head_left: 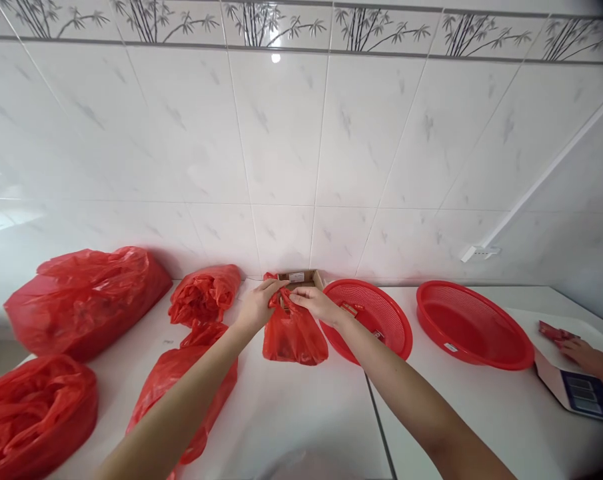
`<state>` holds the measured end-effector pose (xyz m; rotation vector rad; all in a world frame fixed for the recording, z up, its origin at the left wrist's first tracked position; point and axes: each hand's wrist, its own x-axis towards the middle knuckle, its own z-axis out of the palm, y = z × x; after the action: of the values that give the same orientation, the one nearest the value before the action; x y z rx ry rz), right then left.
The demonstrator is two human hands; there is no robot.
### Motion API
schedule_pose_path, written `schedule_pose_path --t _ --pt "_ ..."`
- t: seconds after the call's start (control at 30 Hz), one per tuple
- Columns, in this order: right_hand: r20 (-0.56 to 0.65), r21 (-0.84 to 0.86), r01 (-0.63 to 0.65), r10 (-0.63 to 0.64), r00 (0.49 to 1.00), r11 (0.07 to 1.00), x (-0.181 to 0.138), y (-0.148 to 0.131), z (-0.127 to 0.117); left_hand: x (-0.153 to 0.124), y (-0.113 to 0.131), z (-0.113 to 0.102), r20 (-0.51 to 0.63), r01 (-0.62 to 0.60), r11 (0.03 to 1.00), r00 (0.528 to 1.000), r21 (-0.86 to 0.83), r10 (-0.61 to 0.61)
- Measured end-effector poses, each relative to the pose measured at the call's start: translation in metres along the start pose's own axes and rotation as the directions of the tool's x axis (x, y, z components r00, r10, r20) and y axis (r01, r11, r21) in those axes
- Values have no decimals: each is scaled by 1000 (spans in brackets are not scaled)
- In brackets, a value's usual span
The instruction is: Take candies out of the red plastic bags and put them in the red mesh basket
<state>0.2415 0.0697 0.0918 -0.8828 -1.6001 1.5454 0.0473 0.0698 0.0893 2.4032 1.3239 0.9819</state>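
A small filled red plastic bag (294, 337) stands on the white counter (301, 407) near the tiled wall. My left hand (258, 305) pinches the bag's top on its left side. My right hand (315, 303) pinches the top on its right side. The two hands almost meet above the bag's mouth. Directly behind the bag sits a small open cardboard box (301, 277) against the wall; its inside is hidden.
Several stuffed red bags lie left: a large one (88, 297), one (34, 413) at the front edge, one (205, 293) by the wall, one (181, 387) under my left arm. Two red baskets (381, 313) (474, 327) sit right. Another person's hand (584, 353) rests on a scale (578, 387).
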Motion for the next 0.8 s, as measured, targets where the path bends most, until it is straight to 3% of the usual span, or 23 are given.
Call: schedule_pose_path --t 0.1,0.27,0.33,0.4,0.53,0.7,0.8 --pt "-35 -12 -36 36 999 999 -8 0 1 -10 4 -5 42 -12 1000 999 2 12" --pt "83 2 9 -9 996 1000 -14 0 11 -20 14 -9 30 -18 1000 999 -11 18" --pt "25 -42 49 -48 999 998 -11 3 12 -20 13 -9 21 -5 1000 1000 15 5" --pt "-76 -190 76 -92 993 979 -6 8 9 -20 9 -9 42 13 997 999 78 -16" --pt "-232 -570 46 -214 949 820 1 23 -18 -31 -4 -17 57 50 981 996 188 -62" --pt "-321 -632 -67 -182 929 772 -10 39 -69 -67 -22 -27 53 191 979 979 67 -195" --pt "-349 -644 -128 -140 927 755 -15 49 -83 -86 -28 -24 115 294 954 951 -60 -286"
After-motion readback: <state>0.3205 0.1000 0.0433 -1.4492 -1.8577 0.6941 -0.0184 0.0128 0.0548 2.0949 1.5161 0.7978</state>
